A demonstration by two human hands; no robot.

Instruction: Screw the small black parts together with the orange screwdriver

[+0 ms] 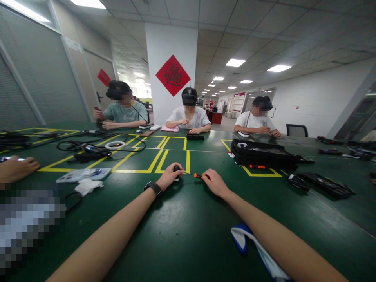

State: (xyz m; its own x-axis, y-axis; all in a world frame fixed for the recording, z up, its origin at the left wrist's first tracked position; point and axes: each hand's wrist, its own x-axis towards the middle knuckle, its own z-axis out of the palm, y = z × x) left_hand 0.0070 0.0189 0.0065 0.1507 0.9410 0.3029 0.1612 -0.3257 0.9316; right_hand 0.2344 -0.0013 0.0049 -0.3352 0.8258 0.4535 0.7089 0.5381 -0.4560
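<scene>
Over the green table my left hand (169, 177), with a dark watch on its wrist, is closed on a small black part (176, 168). The part's kind is too small to make out. My right hand (215, 182) grips a screwdriver (197, 176) by its orange and black handle. Its thin shaft points left toward the black part; whether the tip touches it I cannot tell. Under my right forearm lies a blue and white item (241, 238), partly hidden by the arm.
Black trays (261, 152) stand at the right, with black devices (326, 184) beyond. Cables, a white tape roll (115, 145), a light blue pouch (84, 174) and crumpled tissue (89, 186) lie left. Another person's hand (18, 168) rests at the left edge. Several people sit opposite.
</scene>
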